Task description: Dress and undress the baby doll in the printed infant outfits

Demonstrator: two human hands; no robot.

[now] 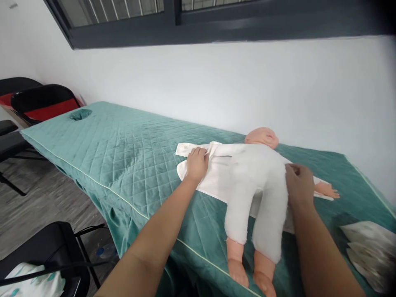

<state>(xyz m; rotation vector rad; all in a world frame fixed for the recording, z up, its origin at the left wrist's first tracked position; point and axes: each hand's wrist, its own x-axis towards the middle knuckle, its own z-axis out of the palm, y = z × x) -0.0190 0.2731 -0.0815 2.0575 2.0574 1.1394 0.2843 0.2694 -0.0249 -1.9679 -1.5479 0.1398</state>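
Observation:
A baby doll (pixel 258 194) in white clothes lies on its back on a white garment (pixel 213 177) spread over the green quilted table (pixel 123 156). Its head points to the wall and its bare feet hang near the front edge. My left hand (pixel 196 164) is closed, pinching the garment's left flap beside the doll's arm. My right hand (pixel 298 183) rests against the doll's right side, fingers curled on the cloth there. The doll's bare hand (pixel 328 190) sticks out past my right hand.
Black folding chairs with red seats (pixel 43 103) stand at the far left end of the table. Another black chair (pixel 46 251) with a patterned cloth is at the lower left. A stack of folded white items (pixel 369 251) lies at the table's right edge. A white wall runs behind.

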